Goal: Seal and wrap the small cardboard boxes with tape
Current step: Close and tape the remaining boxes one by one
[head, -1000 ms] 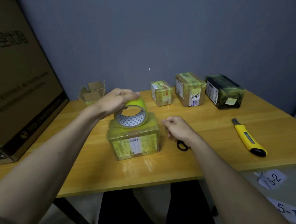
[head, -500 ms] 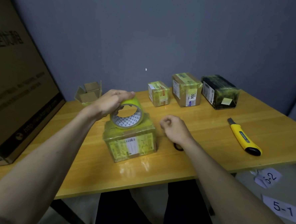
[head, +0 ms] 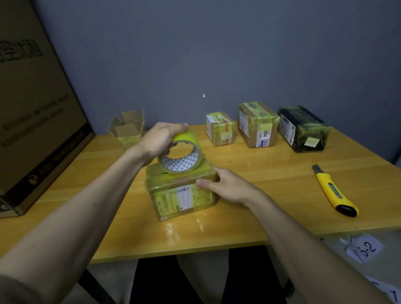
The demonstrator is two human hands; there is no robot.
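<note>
A small cardboard box (head: 175, 199) wrapped in yellowish tape sits in the middle of the wooden table (head: 275, 180). A roll of yellow tape (head: 191, 138) stands on edge on the box's top. My left hand (head: 159, 138) grips the roll from above and from the left. My right hand (head: 227, 188) holds the box's upper right corner, with the thumb on the front face and the fingers round the right side.
Three taped boxes line the back: a small one (head: 219, 129), a brown one (head: 257, 126) and a black one (head: 301, 130). An open small box (head: 128, 128) stands back left beside a large carton (head: 26, 108). A yellow utility knife (head: 333, 190) lies at right.
My right hand has moved left from the tabletop onto the box's right corner and taken hold of it. My left hand keeps the tape roll on top of the box.
</note>
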